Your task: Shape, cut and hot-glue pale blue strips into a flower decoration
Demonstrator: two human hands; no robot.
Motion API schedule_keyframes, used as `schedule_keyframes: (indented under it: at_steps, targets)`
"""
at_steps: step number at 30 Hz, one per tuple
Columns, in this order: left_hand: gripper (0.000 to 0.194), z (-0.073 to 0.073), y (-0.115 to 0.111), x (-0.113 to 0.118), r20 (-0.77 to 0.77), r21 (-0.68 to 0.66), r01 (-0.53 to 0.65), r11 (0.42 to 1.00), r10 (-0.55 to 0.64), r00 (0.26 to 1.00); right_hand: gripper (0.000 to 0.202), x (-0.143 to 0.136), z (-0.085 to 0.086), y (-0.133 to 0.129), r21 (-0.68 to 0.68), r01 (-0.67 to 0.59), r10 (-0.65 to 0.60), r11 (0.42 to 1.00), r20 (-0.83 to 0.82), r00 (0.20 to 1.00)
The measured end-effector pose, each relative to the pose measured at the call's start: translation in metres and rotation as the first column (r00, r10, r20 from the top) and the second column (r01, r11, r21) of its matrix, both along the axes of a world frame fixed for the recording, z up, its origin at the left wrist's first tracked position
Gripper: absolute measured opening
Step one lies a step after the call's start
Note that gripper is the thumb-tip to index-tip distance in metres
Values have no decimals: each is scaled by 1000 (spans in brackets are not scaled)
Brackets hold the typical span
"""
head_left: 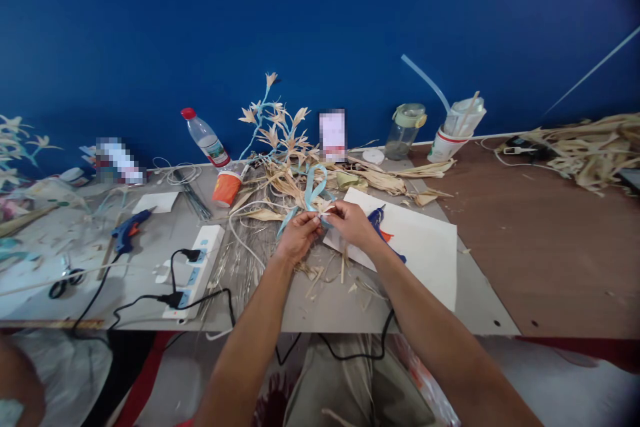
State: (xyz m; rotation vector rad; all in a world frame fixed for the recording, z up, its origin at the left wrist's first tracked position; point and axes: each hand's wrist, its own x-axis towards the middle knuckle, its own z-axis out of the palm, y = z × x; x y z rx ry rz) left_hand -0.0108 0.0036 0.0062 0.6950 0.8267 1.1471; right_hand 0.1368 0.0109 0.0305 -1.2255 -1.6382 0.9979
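Note:
Over the near middle of the table, my left hand [299, 235] and my right hand [351, 221] meet, fingers pinched together. Between them is a small pale husk flower [324, 206], partly hidden by the fingers. A light blue ribbon [315, 181] loops up from the fingertips, and both hands appear closed on the flower and the ribbon's lower part. Just behind stands a branch of husk flowers [270, 137] with blue-wrapped stems. Dry corn husks [285, 180] lie heaped around it. To the right of my right hand, a blue glue gun [376, 217] rests on white paper [430, 247].
Left of my arms are a power strip [203, 260] with black cords, another glue gun [131, 230] and scissors [65, 277]. A tilted bottle [207, 140], orange cup [227, 188], phone [333, 135], jar [405, 130] and white cup [445, 143] line the back. Another person's arm [20, 380] shows lower left.

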Motion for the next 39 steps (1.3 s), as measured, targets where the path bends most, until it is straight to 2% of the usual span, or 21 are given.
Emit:
schedule_keyframes:
  at_steps: [14, 20, 24, 28, 30, 32, 35, 37, 39]
  targets:
    - [21, 1, -1, 0, 35, 21, 19, 1000, -20, 999, 16, 3, 0, 2, -68, -21, 11, 997, -143, 990]
    - [23, 0, 1, 0, 91, 11, -41, 999, 39, 995, 36, 6, -6, 5, -73, 92, -108, 993, -268, 957]
    - [24, -4, 5, -3, 126, -16, -126, 992, 127, 984, 38, 11, 0, 6, -87, 183, -200, 979, -270, 942]
    - [23, -6, 8, -7, 133, -50, -193, 980, 198, 971, 38, 20, 19, -2, -35, 210, -212, 977, -113, 971]
    - [23, -6, 8, -8, 138, -54, -206, 977, 212, 967, 36, 27, 30, -9, 19, 176, -176, 984, 34, 984]
    - [23, -7, 8, -9, 152, -54, -212, 976, 218, 964, 33, 37, 36, -18, 56, 148, -157, 987, 219, 963]
    - [23, -6, 8, -9, 186, -60, -214, 975, 222, 957, 32, 53, 33, -33, 54, 158, -163, 986, 516, 841]
    - [23, -6, 7, -9, 204, -66, -211, 975, 220, 954, 37, 60, 26, -41, 57, 213, -193, 975, 690, 698]
    - [23, -5, 7, -10, 211, -72, -207, 976, 217, 953, 46, 62, 17, -47, 39, 266, -191, 963, 795, 575]
